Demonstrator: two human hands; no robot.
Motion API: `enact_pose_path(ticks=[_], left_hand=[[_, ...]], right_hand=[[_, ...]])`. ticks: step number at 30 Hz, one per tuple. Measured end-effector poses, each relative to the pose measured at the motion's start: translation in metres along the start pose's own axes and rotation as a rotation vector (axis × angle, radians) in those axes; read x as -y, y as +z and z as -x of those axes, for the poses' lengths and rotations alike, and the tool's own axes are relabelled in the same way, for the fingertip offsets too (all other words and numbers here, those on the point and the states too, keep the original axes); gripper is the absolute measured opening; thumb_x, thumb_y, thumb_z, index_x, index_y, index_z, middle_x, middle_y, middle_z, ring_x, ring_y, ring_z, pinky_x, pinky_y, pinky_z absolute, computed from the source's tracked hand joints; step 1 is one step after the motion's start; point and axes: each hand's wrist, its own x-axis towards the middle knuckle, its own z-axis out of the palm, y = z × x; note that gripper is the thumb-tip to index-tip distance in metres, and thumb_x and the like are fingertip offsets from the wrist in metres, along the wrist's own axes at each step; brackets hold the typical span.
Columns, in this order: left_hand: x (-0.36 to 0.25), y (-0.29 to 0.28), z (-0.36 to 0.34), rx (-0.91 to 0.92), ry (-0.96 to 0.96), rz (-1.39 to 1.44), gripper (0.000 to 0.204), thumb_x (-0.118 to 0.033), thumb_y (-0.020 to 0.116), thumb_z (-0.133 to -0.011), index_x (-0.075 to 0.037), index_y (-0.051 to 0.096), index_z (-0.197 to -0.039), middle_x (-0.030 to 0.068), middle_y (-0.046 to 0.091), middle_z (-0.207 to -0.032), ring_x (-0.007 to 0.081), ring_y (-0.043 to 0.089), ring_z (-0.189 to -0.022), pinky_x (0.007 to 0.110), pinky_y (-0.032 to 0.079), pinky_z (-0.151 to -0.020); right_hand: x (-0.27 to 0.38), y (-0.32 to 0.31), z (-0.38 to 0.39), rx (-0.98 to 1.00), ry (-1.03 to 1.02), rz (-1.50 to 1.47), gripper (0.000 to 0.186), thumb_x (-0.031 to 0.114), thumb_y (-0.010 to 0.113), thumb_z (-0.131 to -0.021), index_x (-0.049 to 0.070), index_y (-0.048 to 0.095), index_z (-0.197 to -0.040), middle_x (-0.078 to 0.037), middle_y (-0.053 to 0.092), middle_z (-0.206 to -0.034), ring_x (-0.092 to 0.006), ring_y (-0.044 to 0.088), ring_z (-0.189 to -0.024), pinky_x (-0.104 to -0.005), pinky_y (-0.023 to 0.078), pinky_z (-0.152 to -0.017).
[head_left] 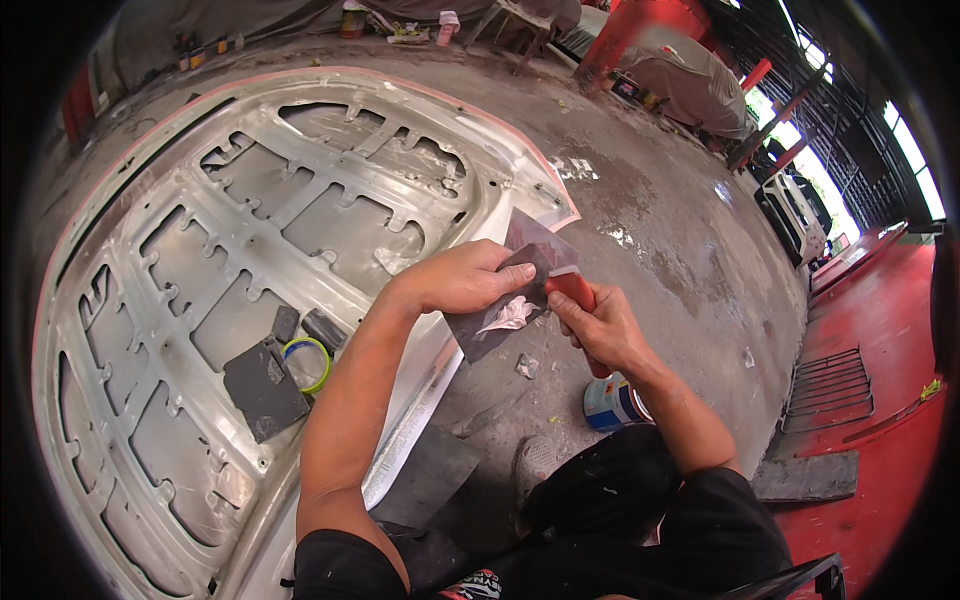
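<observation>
My left hand (pixel 465 278) grips a thin dark sheet (pixel 478 340), thumb on top, over the near right edge of a bare metal car hood. A smeared lump of pinkish-white putty (pixel 512 314) lies on the sheet. In my right hand (pixel 607 325) is a putty knife with a red handle (pixel 573 290), fingers wrapped round it. Its blade end meets the sheet close to my left thumb. The car hood (pixel 250 232) lies with its ribbed inner side up, to the left and below my left arm.
On the hood sit a dark square sheet (pixel 262 390), a yellow-green-rimmed round container (pixel 322 372) and small dark blocks (pixel 325 328). A blue and white can (pixel 603 408) stands on the floor by my knee. Red panels (pixel 880 360) and a metal rack (pixel 825 392) lie right.
</observation>
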Motion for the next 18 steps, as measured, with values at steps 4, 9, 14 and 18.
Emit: enact_pose_path(ticks=[4, 9, 14, 18], left_hand=[[0.0016, 0.0036, -0.0015, -0.015, 0.08, 0.016, 0.042, -0.036, 0.05, -0.099, 0.003, 0.066, -0.099, 0.0025, 0.065, -0.079, 0.009, 0.056, -0.07, 0.028, 0.047, -0.064], [-0.0007, 0.0017, -0.0011, -0.006, 0.005, -0.005, 0.041, -0.035, 0.049, -0.098, 0.003, 0.065, -0.102, 0.0096, 0.067, -0.083, 0.016, 0.059, -0.075, 0.032, 0.047, -0.071], [-0.0029, 0.0004, 0.0013, -0.003, -0.018, -0.009, 0.041, -0.035, 0.049, -0.098, 0.003, 0.064, -0.103, 0.0131, 0.067, -0.085, 0.0198, 0.061, -0.078, 0.035, 0.047, -0.075], [0.0031, 0.0014, -0.001, -0.024, 0.017, 0.009, 0.042, -0.036, 0.05, -0.098, 0.003, 0.066, -0.099, 0.0061, 0.066, -0.08, 0.0124, 0.058, -0.072, 0.03, 0.047, -0.067]], right_hand=[[-0.0006, 0.0001, -0.0002, -0.027, -0.033, -0.025, 0.028, 0.028, 0.062, -0.093, 0.001, 0.067, -0.093, 0.003, 0.054, -0.066, -0.0059, 0.048, -0.057, -0.0248, 0.04, -0.05], [-0.0004, 0.0001, 0.0002, -0.03, -0.049, 0.01, 0.026, 0.026, 0.063, -0.092, 0.0, 0.068, -0.094, 0.003, 0.052, -0.065, -0.0053, 0.046, -0.054, -0.025, 0.038, -0.047], [-0.0033, 0.0001, -0.0022, -0.062, -0.027, 0.012, 0.028, 0.026, 0.064, -0.09, -0.001, 0.067, -0.093, 0.004, 0.049, -0.06, -0.0051, 0.041, -0.048, -0.0264, 0.032, -0.04], [-0.0047, 0.0011, -0.0045, -0.075, -0.071, -0.004, 0.028, 0.027, 0.064, -0.089, -0.001, 0.067, -0.092, 0.004, 0.046, -0.057, -0.0058, 0.04, -0.043, -0.0275, 0.029, -0.035]])
